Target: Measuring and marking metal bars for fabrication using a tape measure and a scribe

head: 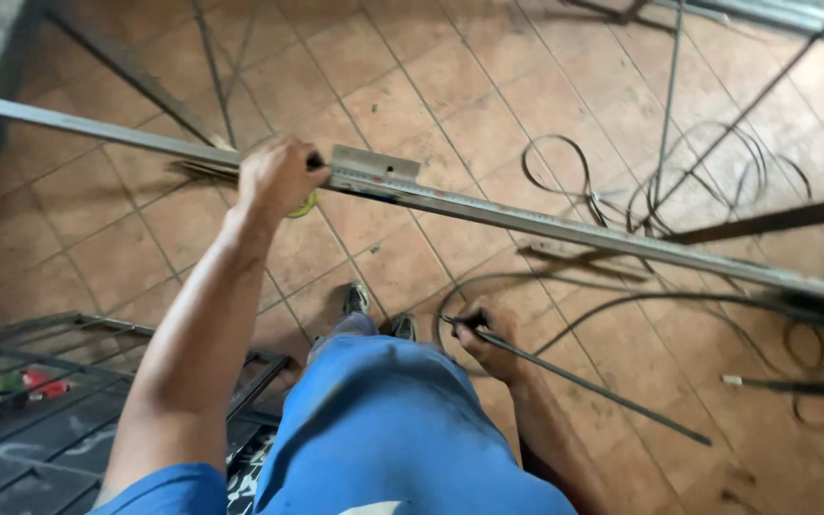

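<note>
Across the tiled floor (450,86) runs a long metal bar (565,224). Left hand (277,176) wraps tight around a tape measure (305,203) pressed on it. Right hand (488,339) pinches a thin rod (603,391). Best to keep the tape flat and steady.

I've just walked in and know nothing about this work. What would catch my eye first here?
A long grey metal bar runs slantwise across the whole view above the tiled floor, with the left hand pressed on it beside a small metal plate. Lower down, the right hand grips a thin dark rod, and loops of cable sprawl over the tiles at right.
</note>
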